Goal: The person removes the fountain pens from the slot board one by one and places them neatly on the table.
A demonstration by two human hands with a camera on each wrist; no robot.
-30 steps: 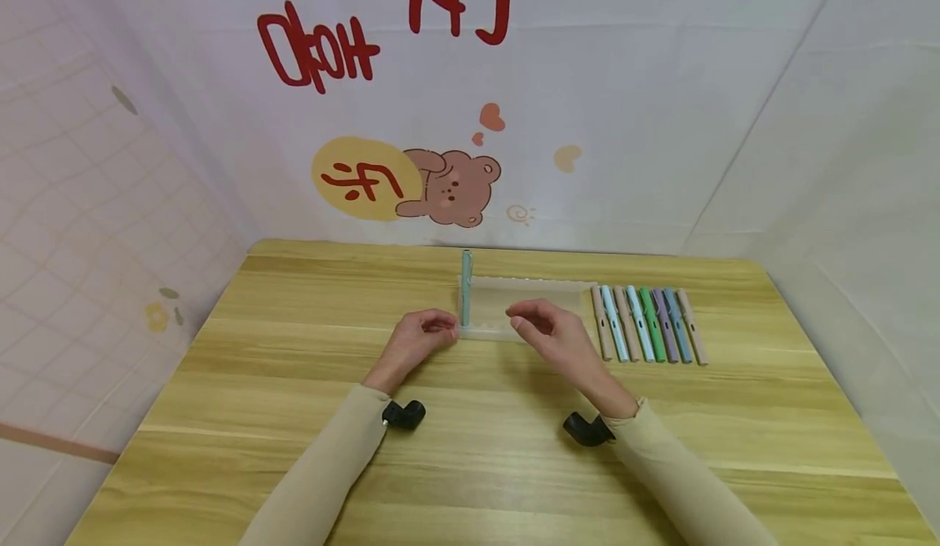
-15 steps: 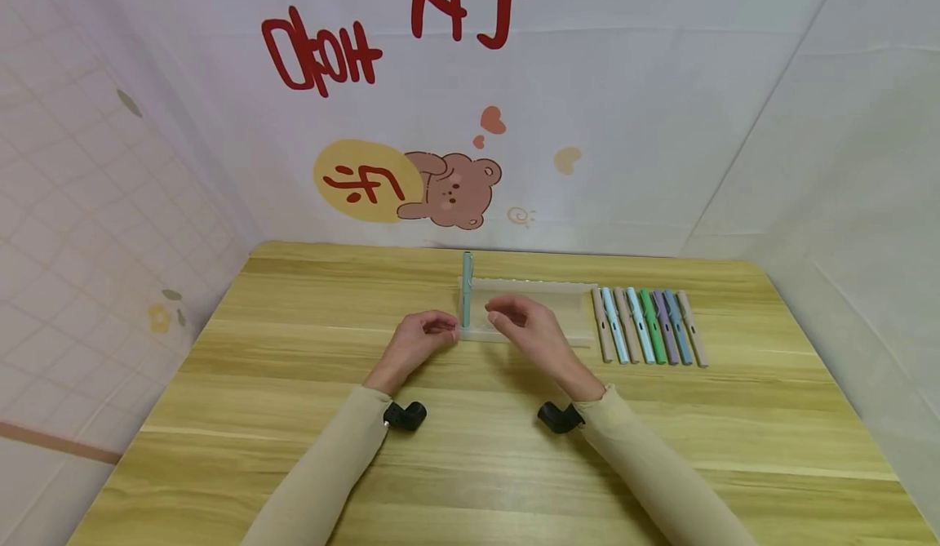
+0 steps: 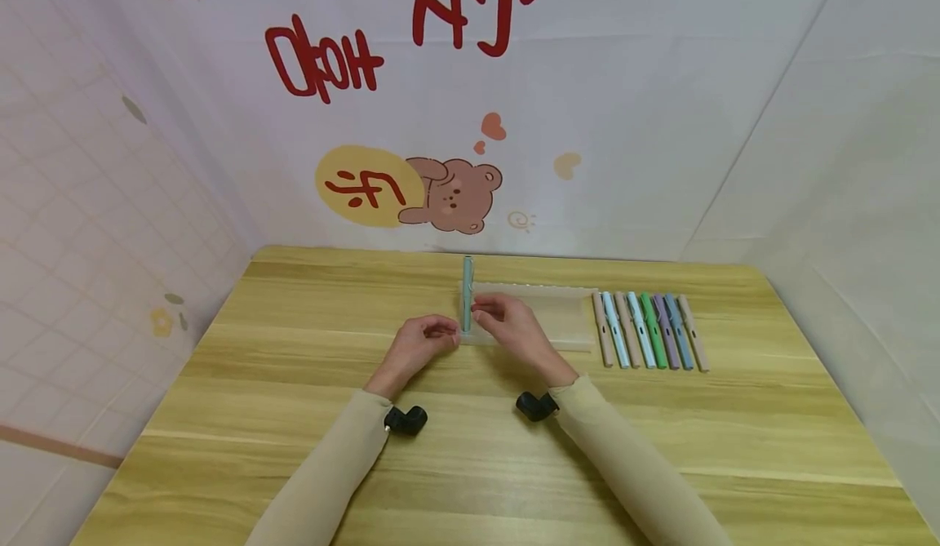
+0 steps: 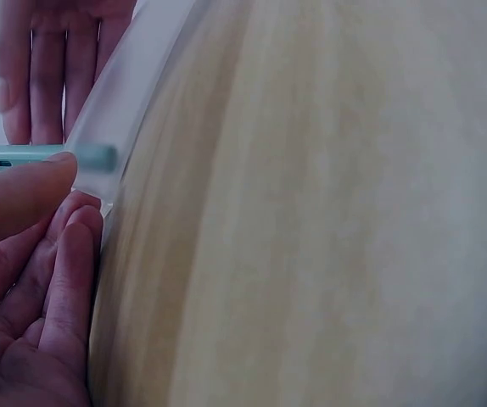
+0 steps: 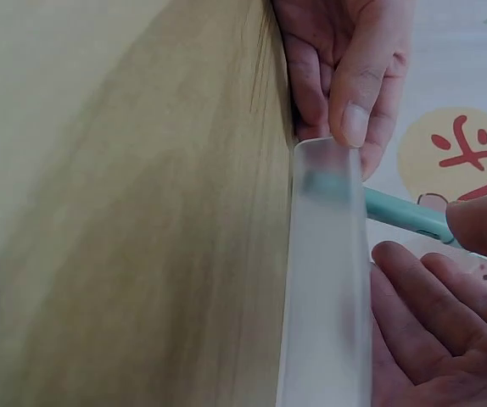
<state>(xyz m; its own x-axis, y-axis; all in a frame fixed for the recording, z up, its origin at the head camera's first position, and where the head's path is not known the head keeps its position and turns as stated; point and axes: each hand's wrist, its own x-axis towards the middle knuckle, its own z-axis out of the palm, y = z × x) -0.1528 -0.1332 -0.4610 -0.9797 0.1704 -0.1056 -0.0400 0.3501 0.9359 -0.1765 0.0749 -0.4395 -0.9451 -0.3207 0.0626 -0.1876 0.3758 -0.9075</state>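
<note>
A teal pen stands upright at the left end of a frosted plastic tray. My left hand holds the tray's left end, its thumb at the corner beside the pen's lower end. Seen from the right wrist, that lower end shows blurred through the tray's translucent wall. My right hand is over the tray just right of the pen, thumb and fingers parted. Its thumb overlaps the pen in the right wrist view, while its fingers spread below.
Several pens in brown, light blue, green, purple and blue, including a green pen, lie side by side just right of the tray. The wood-grain table ends at a printed cloth backdrop behind.
My right hand has moved left along the tray until its fingertips are at the teal pen. The left hand stays at the tray's left end, and the pen keeps standing upright.
</note>
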